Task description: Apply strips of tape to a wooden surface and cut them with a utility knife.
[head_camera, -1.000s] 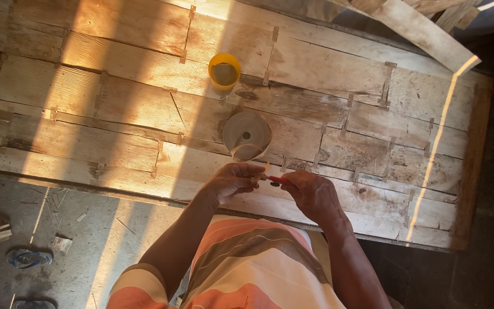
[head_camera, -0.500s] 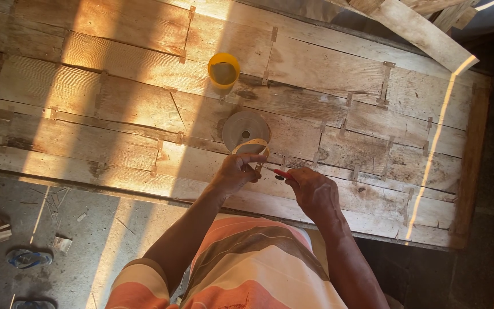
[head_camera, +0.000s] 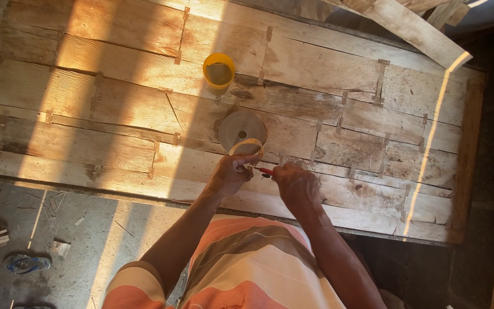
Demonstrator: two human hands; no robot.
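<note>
A: State of the left hand (head_camera: 230, 174)?
B: Fingers pinch a curled tape strip (head_camera: 246, 146), looping just above the fingertips.
A: Right hand (head_camera: 295, 183)?
B: Closed on a red-handled tool (head_camera: 264, 170), tip between both hands. Tape roll (head_camera: 242, 130) lies just beyond the loop.

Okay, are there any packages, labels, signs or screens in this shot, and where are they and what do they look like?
No labels, signs or screens show.
Yellow container: small, round and open-topped, standing on the far part of the plank table.
Grey tape roll: flat disc lying on the planks just beyond the hands.
Crumpled pale wrapper: on the floor at lower left, too small to tell more.
</note>
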